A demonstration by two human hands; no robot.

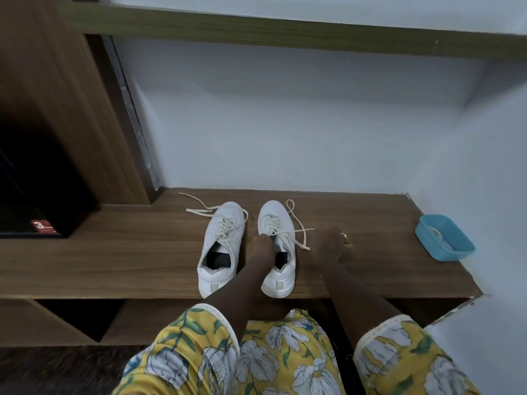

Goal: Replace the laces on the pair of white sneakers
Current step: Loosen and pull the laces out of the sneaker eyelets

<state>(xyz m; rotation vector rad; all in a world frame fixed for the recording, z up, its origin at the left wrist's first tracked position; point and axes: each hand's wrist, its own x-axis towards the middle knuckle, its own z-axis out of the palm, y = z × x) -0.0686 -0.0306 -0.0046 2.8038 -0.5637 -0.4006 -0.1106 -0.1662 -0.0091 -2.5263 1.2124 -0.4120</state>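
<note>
Two white sneakers stand side by side on a wooden shelf (114, 252), toes pointing away from me. The left sneaker (221, 246) has cream laces untied, their ends trailing off to the left. The right sneaker (278, 246) has its loose lace (299, 232) spilling to the right. My left hand (261, 243) sits at the right sneaker's tongue opening, fingers curled on the shoe's upper edge. My right hand (330, 243), with a ring on one finger, rests on the shelf just right of that shoe, next to the lace ends; whether it pinches a lace is unclear.
A blue plastic tray (445, 238) with something white inside sits at the shelf's right end. A dark cabinet opening (31, 195) lies to the left, the white wall behind. An upper shelf (256, 29) overhangs. My yellow floral sleeves fill the bottom.
</note>
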